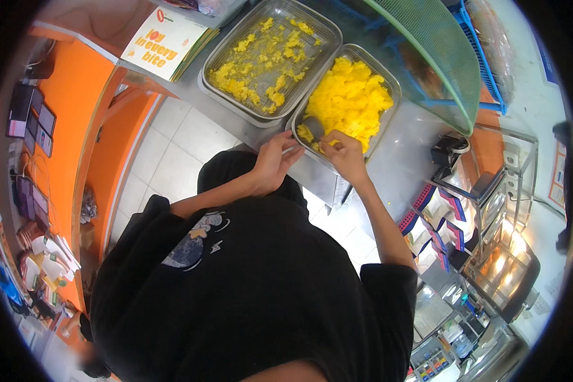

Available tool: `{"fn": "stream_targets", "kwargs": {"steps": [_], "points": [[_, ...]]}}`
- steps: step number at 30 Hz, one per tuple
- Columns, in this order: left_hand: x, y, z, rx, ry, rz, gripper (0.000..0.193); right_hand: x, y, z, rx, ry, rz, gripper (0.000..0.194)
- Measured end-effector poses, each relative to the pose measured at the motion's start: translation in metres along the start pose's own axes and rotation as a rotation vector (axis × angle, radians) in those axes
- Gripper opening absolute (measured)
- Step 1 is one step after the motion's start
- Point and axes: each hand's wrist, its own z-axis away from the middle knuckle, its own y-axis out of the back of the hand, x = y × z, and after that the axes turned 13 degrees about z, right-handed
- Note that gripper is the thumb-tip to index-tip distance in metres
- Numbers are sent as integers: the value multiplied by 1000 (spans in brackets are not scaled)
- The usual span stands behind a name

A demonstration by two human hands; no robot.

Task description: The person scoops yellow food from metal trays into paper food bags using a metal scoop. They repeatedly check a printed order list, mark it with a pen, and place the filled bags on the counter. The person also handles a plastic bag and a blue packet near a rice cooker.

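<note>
In the head view my right hand (346,152) grips the thin handle of a dark round scoop (313,128). The scoop's bowl rests low in the near left corner of a metal tray (395,90) heaped with bright yellow scrambled egg (351,98). Fingers spread and holding nothing, my left hand (276,160) is beside that same corner; whether it touches the rim I cannot tell. A larger perforated metal tray (336,33) stands to the left, with scattered yellow egg crumbs (238,86) in it.
Both trays stand on a steel counter (401,143). Behind them leans a green mesh food cover (434,57) over a blue plastic basket (482,57). Printed paper sheets (167,43) lie at the left. Folded cartons (432,224) and a metal rack (487,176) are at right.
</note>
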Motion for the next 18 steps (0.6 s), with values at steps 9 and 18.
{"fn": "stream_targets", "kwargs": {"steps": [9, 18], "points": [[-14, -1, -5, 81, -45, -168, 36, 34, 22, 24, -59, -416, -1094, 6], [-32, 24, -23, 179, 144, -344, 29, 117, 135, 169, 600, -436, -1111, 4]]}}
